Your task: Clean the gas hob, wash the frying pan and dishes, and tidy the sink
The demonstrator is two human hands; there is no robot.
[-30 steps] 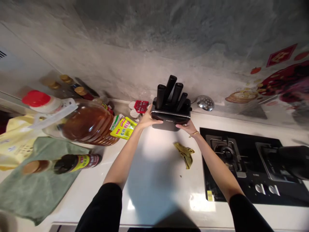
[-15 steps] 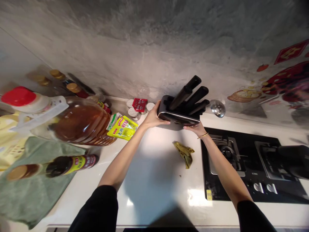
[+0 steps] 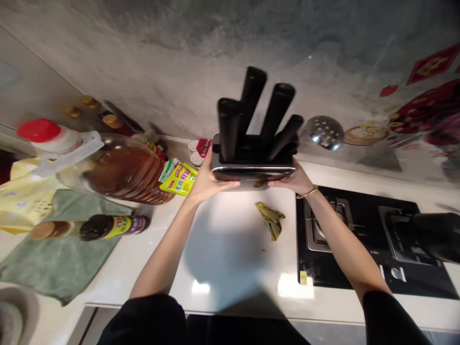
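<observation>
Between my two hands I hold a black knife block [image 3: 251,168] up over the white counter. Several black-handled knives [image 3: 253,103] and a steel slotted ladle [image 3: 325,132] stick up out of it. My left hand [image 3: 207,181] is closed around the block's left side, with the thumb along its front. On the right side, my right hand [image 3: 296,179] grips it the same way. The block's underside and most of my fingers are hidden behind it. Below it on the counter lies a crumpled olive-brown peel or cloth-like scrap [image 3: 271,219].
To the left stand a large oil jug [image 3: 125,167], a yellow seasoning packet [image 3: 181,179] and several bottles. A dark sauce bottle [image 3: 111,227] stands by a green cloth [image 3: 72,258]. On the right is a black gas stove [image 3: 359,263] with a dark pot [image 3: 438,235]. A grey wall [image 3: 179,86] rises behind.
The knife block has come nearer to me and slightly left, turning so its front faces me squarely. Both hands have moved with it. The view has shifted a little.
</observation>
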